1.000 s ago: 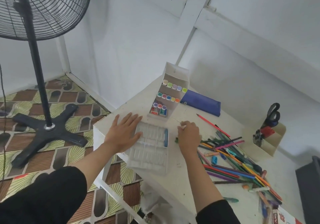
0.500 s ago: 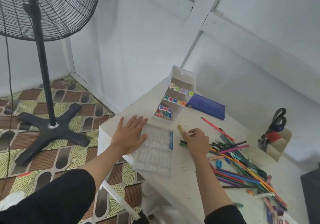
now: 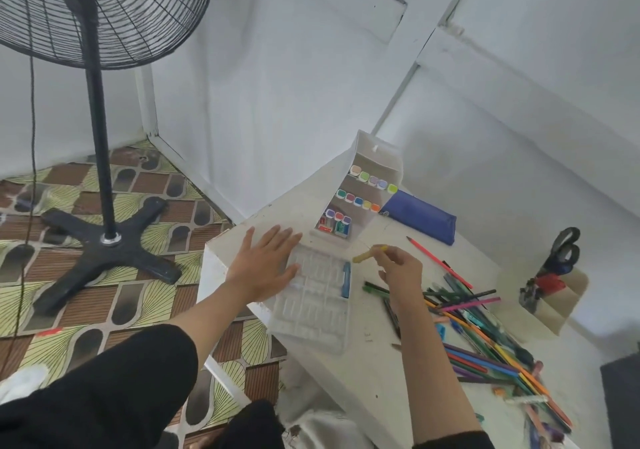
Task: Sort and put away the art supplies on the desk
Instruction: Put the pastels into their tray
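Right hand lifted short yellow marker off desk.

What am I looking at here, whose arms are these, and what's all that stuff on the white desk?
No machine here: a person wears a camera on the head, looking down at their own arms. The left hand rests flat on a clear plastic tray, which holds one blue marker. The right hand pinches a yellow marker. On the white desk also are a tiered marker box, a blue pencil case and a pile of coloured pencils. Scissors stand in a cardboard holder.
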The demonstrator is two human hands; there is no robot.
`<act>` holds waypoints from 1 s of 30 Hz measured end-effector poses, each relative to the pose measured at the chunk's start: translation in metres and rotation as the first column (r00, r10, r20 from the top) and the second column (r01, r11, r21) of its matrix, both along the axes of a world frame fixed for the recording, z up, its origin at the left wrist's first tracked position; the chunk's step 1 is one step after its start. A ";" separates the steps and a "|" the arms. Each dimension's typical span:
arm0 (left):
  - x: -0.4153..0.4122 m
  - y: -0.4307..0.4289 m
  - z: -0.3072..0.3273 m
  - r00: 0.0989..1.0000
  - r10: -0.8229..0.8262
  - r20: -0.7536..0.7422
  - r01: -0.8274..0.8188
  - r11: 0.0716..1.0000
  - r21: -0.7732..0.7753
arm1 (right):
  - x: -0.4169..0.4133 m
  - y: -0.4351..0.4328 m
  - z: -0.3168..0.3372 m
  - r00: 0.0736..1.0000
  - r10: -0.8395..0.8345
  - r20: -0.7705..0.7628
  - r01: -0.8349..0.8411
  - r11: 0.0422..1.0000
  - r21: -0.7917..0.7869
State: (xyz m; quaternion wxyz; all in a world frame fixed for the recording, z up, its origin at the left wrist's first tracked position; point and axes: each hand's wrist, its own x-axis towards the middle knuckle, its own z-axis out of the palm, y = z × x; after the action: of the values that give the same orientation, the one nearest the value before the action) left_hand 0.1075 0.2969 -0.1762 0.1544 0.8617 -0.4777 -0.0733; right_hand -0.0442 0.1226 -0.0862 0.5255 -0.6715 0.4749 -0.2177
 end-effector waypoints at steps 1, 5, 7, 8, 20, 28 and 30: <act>0.000 0.000 0.000 1.000 -0.004 0.002 0.004 1.000 -0.001 | 0.001 0.000 0.001 0.999 0.030 -0.017 -0.030 1.000 0.005; 0.001 0.001 0.000 1.000 -0.006 0.014 0.006 1.000 0.015 | 0.009 0.003 -0.009 0.948 0.194 -0.251 -0.218 0.973 -0.074; 0.001 0.001 0.000 1.000 -0.008 0.016 0.007 1.000 0.020 | 0.013 0.007 -0.020 0.914 0.230 -0.333 -0.278 0.955 -0.104; 0.002 0.000 -0.001 1.000 -0.006 0.017 0.006 1.000 0.021 | 0.015 0.010 -0.024 0.905 0.229 -0.358 -0.291 0.948 -0.128; 0.001 0.000 -0.001 1.000 -0.002 0.021 0.001 1.000 0.019 | 0.015 0.032 -0.052 0.871 0.024 -0.491 -0.230 0.902 -0.365; 0.001 0.000 -0.003 1.000 -0.004 0.026 0.004 1.000 0.009 | -0.011 0.012 -0.044 0.909 0.009 -0.416 -0.224 0.853 -0.472; 0.001 -0.001 -0.003 1.000 -0.004 0.027 0.004 1.000 0.008 | -0.028 -0.002 -0.042 0.907 -0.020 -0.420 -0.215 0.836 -0.504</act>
State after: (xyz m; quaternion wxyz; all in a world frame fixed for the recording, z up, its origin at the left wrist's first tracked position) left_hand 0.1084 0.2960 -0.1790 0.1444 0.8624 -0.4811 -0.0636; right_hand -0.0720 0.1207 -0.1281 0.2147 -0.8460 0.4576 -0.1695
